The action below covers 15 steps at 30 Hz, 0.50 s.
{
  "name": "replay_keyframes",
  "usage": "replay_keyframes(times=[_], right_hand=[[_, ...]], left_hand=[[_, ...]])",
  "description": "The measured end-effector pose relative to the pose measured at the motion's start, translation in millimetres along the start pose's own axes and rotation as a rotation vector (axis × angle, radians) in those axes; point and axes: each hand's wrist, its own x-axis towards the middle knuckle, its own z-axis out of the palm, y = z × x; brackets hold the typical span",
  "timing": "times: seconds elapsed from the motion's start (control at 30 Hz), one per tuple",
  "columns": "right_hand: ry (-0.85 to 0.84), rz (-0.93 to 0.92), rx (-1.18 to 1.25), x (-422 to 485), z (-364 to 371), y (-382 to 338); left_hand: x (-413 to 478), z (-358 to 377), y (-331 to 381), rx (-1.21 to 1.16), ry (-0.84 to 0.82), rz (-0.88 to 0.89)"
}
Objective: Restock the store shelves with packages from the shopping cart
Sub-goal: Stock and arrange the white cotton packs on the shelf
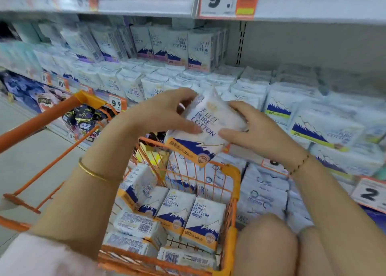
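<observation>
Head view: two hands, left hand and right hand, grip one package.

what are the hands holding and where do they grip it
Both hands hold one white Pure Cotton package over the orange cart: the left hand grips its left side, the right hand its right side, thumbs on the printed front.

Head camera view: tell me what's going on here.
A person is restocking. The left hand and the right hand both grip one white Pure Cotton package, held above the orange shopping cart and in front of the shelf packs. It is not yet on a shelf. Several spare packages of the same kind lie in the cart, so there is more to put out.
</observation>
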Motion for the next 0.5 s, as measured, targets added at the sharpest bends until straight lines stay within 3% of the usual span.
replay_keyframes(times=[0.13, 0.23, 0.37, 0.5], right_hand=[[0.325, -0.197, -0.218, 23.3, -43.2, 1.4], [0.531, -0.363, -0.486, 49.7, -61.0, 13.5], [0.563, -0.221, -0.776, 106.4, -65.7, 44.1], [0.516, -0.021, -0.796, 180.4, -75.8, 72.3]], left_hand=[[47.1, 6.1, 13.6, -0.008, 0.244, 0.201], [94.2, 6.4, 7.8, 0.137, 0.409, 0.157], [163.1, 8.8, -7.0, 0.378, 0.315, 0.068], [223.1, 25.3, -8.6, 0.506, 0.195, 0.041]])
